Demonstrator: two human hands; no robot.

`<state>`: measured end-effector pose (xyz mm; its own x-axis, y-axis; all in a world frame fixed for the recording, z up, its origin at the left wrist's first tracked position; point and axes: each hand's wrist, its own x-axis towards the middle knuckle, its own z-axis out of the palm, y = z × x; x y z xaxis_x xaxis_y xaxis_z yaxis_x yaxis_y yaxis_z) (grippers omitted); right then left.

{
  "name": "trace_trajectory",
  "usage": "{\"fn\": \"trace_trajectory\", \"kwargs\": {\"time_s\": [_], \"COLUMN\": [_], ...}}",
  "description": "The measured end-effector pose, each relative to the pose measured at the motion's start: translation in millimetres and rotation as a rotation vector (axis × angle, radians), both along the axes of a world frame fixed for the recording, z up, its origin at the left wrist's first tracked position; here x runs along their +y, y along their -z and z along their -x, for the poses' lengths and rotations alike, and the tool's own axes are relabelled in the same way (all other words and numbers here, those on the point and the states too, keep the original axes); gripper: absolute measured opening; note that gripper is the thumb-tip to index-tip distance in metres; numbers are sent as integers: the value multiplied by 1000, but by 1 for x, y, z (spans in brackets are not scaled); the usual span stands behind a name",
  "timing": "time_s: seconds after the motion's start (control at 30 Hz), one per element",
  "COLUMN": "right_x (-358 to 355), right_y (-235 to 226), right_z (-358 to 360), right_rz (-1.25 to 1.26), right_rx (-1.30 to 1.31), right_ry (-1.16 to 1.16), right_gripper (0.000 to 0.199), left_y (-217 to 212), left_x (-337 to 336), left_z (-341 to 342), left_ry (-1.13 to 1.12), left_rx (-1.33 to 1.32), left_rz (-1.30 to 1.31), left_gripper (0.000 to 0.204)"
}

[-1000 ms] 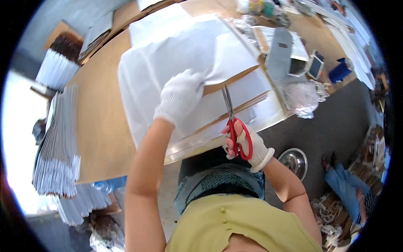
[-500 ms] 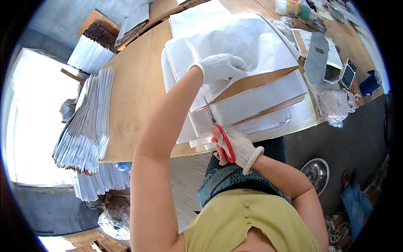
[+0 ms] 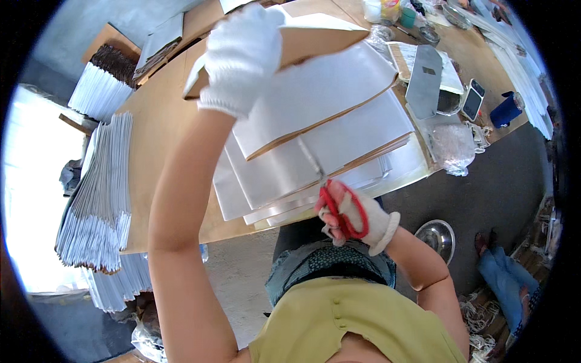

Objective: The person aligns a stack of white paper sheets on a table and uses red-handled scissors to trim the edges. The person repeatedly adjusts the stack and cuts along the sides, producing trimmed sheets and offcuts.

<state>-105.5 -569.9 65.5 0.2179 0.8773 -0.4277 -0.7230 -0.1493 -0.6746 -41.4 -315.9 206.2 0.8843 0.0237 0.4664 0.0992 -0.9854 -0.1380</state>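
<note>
Left arm: it reached up from the lower edge and stretched forward over the left part of the table point(image 3: 160, 121), the elbow only slightly bent.
Left glove: the left hand point(image 3: 242, 63), in white knit, was high and well forward, blurred, its cuff toward the body. It was closed on a raised sheet point(image 3: 324, 47); the fingertips themselves could not be made out.
Raised sheet: white on one face and brown on the other, it spread out on both sides of the left hand, brown face toward the body, above the far part of the stack.
Right arm: bent at the elbow, the forearm angled inward toward the near edge of the table.
Right glove: the right hand point(image 3: 354, 215), its glove leaving the fingertips bare, was low and close to the waist, curled round the red handles of the scissors point(image 3: 325, 181).
Scissors: the blades pointed away from the body and a little left, over the stack – blurred, so how far they were parted could not be told.
Stack: white sheets with brown edges point(image 3: 357, 130) lay overlapping, forward of the right hand and below the left.
Left side: a thick bundle of pleated white sheets point(image 3: 100, 193) stood by the table.
Right side: a grey plate point(image 3: 425, 78), a clear plastic bag point(image 3: 454, 145) and a blue cup point(image 3: 507, 111) were near the stack.
Floor: a metal bowl point(image 3: 437, 241) sat beyond the right forearm.
</note>
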Motion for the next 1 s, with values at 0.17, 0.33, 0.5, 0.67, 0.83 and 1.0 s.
{"fn": "trace_trajectory", "kwargs": {"time_s": [0.17, 0.33, 0.5, 0.67, 0.83, 1.0], "right_x": [6, 17, 21, 23, 18, 12], "right_y": [-36, -2, -17, 0, -15, 5], "right_z": [-28, -75, -69, -80, -83, -80], "right_rz": [-101, -7, -22, 140, 42, 194], "right_rx": [22, 109, 15, 253, -45, 50], "right_ry": [219, 245, 235, 290, 191, 198], "right_gripper": [81, 95, 100, 102, 104, 102], "left_y": [86, 88, 86, 84, 97, 95], "left_x": [-6, -27, -41, -39, -44, -45], "left_z": [40, 32, 30, 31, 22, 28], "left_ry": [174, 77, -36, 19, -116, -24], "left_rx": [336, 390, 367, 383, 334, 326], "left_rz": [187, 276, 300, 281, 249, 214], "left_gripper": [30, 39, 39, 43, 42, 38]}}
